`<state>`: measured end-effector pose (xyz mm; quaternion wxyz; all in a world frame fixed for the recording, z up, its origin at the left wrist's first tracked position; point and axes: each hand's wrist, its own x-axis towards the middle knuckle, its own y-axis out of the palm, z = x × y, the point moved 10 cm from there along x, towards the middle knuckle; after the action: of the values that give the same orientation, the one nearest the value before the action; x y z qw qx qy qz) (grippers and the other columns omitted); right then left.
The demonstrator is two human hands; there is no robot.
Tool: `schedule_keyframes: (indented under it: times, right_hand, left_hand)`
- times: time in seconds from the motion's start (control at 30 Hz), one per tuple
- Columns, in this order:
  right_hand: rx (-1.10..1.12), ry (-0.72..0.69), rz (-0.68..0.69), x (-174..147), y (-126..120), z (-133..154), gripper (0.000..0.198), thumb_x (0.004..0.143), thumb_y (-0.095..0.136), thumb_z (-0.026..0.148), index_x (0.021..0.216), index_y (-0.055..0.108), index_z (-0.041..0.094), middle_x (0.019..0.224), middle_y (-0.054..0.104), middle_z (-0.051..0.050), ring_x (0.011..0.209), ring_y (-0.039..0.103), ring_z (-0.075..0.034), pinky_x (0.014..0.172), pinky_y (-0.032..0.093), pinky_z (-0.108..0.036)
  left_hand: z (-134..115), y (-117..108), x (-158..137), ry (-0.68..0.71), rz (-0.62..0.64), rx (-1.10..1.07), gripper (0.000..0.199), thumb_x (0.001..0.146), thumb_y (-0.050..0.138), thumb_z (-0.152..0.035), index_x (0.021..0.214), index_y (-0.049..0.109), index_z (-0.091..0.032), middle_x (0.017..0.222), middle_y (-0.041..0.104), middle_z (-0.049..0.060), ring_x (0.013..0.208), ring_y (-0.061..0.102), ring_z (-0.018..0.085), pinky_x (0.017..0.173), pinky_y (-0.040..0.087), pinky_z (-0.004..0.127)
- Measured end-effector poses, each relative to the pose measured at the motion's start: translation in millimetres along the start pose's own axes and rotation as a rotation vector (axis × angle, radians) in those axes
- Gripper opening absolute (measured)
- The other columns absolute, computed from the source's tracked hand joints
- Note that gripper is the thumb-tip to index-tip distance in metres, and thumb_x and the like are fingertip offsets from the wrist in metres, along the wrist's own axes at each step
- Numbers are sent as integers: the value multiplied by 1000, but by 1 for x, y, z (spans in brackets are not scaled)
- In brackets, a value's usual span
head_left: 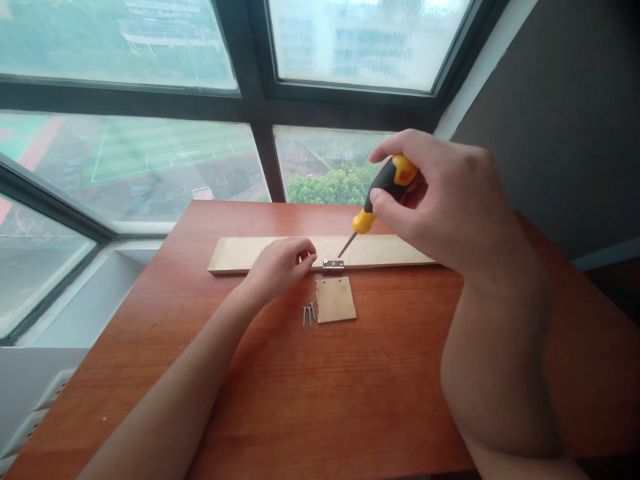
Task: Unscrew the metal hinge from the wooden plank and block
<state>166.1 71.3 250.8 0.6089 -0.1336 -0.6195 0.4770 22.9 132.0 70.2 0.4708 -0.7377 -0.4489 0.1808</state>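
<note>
My right hand (pixel 430 193) is closed around the black-and-yellow handle of a screwdriver (pixel 385 187). The screwdriver slants down to the left, its tip just above or beside a small metal hinge (pixel 333 265). That hinge sits at the front edge of a long pale wooden board (pixel 240 253). Resting on the board, left of the hinge, my left hand (pixel 283 263) has its fingers curled and thumb and fingertip together; anything in the pinch is too small to make out. In front of the hinge lies a small square wooden piece (pixel 336 301) with two holes, and beside it 3 screws (pixel 309 316).
Everything lies on a reddish-brown wooden table (pixel 320 400). Dark-framed windows (pixel 255 110) rise behind its far edge, and a grey wall (pixel 565 133) stands at the right. Power sockets (pixel 30 427) show at the lower left, below the table's left edge.
</note>
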Motion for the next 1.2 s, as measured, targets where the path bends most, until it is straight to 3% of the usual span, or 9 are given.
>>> schedule_keyframes:
  times: [0.4, 0.7, 1.2]
  right_hand:
    - [62, -24, 54, 2, 17, 7, 25, 80, 58, 22, 105, 63, 22, 87, 68, -3, 74, 61, -19, 69, 46, -34]
    - [66, -19, 107, 3, 32, 7, 26, 81, 57, 24, 106, 62, 24, 90, 67, -3, 76, 61, -21, 71, 46, -37]
    - [64, -34, 116, 2, 33, 8, 27, 80, 59, 25, 107, 62, 24, 90, 67, -3, 79, 61, -22, 71, 45, -37]
  left_hand:
    - [0, 22, 4, 59, -58, -84, 9, 84, 57, -21, 85, 65, -19, 82, 60, 3, 73, 54, 14, 66, 42, 26]
    - [5, 25, 5, 28, -51, -128, 10, 84, 57, -21, 84, 67, -18, 80, 59, 3, 72, 53, 14, 66, 42, 26]
    - [3, 25, 5, 18, -42, -122, 11, 83, 57, -20, 84, 68, -19, 80, 58, 3, 74, 54, 15, 67, 42, 26]
